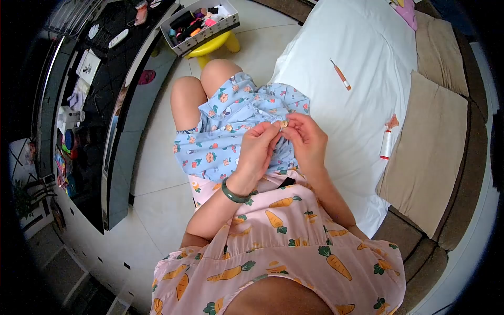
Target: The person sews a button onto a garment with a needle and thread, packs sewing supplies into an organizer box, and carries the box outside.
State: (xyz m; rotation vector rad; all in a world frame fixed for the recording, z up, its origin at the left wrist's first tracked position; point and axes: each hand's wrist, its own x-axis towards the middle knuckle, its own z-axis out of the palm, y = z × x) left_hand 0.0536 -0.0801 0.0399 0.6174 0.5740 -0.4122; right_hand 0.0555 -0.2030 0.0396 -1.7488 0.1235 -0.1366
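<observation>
A light blue garment with a flower print (210, 152) lies across my lap. Near its middle, a small yellowish button (284, 124) shows between my fingertips. My left hand (259, 147), with a dark green bangle on its wrist, pinches at the left side of that button. From the other side my right hand (307, 139) has thumb and forefinger closed beside the button; whether a needle or thread is in them is too small to tell. Another button (228, 127) sits on the cloth to the left.
On the white-covered sofa to my right lie a seam ripper-like tool with an orange-brown handle (341, 76) and a white thread spool (386, 144). A box of sewing supplies (199, 26) stands on a yellow stool (215, 46). A black cabinet (113, 68) runs along the left.
</observation>
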